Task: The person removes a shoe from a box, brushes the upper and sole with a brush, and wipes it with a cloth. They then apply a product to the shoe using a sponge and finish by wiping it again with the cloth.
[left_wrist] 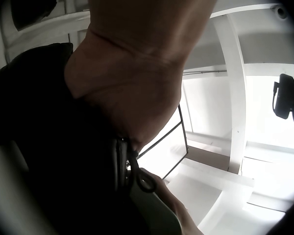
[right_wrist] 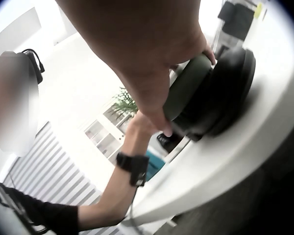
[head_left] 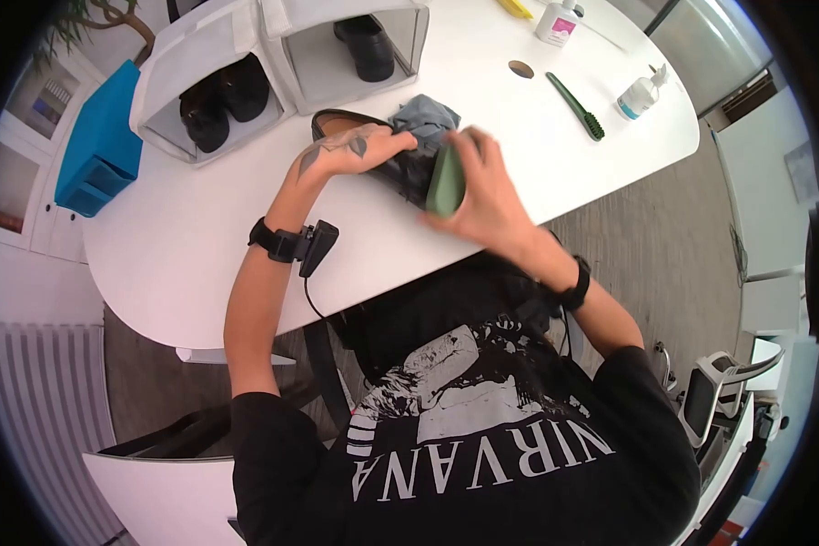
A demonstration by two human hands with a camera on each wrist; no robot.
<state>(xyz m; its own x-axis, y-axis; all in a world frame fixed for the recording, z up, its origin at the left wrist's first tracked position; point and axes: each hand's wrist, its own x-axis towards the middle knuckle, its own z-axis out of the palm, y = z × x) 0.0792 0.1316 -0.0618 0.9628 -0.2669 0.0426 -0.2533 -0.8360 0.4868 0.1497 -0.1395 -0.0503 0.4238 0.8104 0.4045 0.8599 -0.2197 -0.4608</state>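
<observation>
A black lace-up shoe (head_left: 411, 175) with a tan lining lies on its side or tilted on the white table (head_left: 200, 246), its toe toward my right hand. My left hand (head_left: 359, 150) holds it across the laced upper. In the left wrist view the dark shoe fills the lower left, a lace loop (left_wrist: 146, 181) showing beside the hand. My right hand (head_left: 490, 196) grips a green-backed brush (head_left: 446, 182) between thumb and fingers. In the right wrist view, the brush's dark underside is against the shoe's toe (right_wrist: 235, 83). A grey-blue cloth (head_left: 425, 116) lies just behind the shoe.
Two white shoe boxes (head_left: 282, 55) with black shoes inside stand at the back left, near a blue box (head_left: 100, 136). Toward the back right lie a long green brush (head_left: 573, 105), a pump bottle (head_left: 642, 96) and a white bottle (head_left: 558, 23).
</observation>
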